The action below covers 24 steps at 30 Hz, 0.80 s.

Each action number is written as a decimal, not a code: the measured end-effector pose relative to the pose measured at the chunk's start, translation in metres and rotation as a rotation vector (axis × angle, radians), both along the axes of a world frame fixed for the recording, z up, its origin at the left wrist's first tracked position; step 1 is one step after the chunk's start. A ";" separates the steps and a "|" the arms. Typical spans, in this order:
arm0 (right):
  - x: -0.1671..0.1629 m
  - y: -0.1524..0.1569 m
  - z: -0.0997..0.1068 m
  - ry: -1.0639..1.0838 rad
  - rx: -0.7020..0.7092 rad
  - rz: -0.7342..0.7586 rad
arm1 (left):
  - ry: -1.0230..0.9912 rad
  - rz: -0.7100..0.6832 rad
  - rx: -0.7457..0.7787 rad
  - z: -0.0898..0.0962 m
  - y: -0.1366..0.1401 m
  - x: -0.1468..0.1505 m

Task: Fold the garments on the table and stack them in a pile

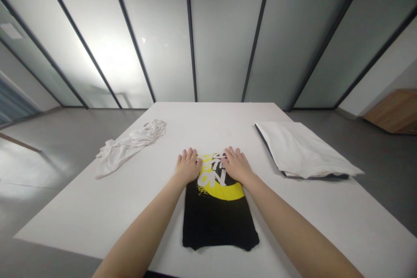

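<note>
A black shirt point(216, 221) with a yellow and white print lies folded into a narrow shape on the white table point(208, 126). Its plain black part is nearest to me, and the print is toward the far end. My left hand point(189, 166) rests flat on the far left corner of the shirt, fingers stretched out. On the far right corner lies my right hand point(237, 165), also flat with its fingers spread. Both hands cover parts of the shirt's far edge.
A crumpled white cloth point(133, 145) lies on the table's left side. At the right is a flat stack of folded white and dark cloth point(302, 150). Beyond the table stands a frosted glass wall point(221, 34) with dark frames. Wooden furniture point(395, 110) shows at far right.
</note>
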State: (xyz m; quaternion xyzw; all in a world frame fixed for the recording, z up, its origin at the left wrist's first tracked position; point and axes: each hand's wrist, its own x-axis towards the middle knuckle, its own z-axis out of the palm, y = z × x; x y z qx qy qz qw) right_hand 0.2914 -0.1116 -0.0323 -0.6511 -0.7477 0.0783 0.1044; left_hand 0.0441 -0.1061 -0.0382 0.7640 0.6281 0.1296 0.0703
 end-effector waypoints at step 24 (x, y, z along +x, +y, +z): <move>0.011 0.006 0.007 0.887 0.111 0.034 | -0.819 -0.018 0.015 0.019 0.017 -0.019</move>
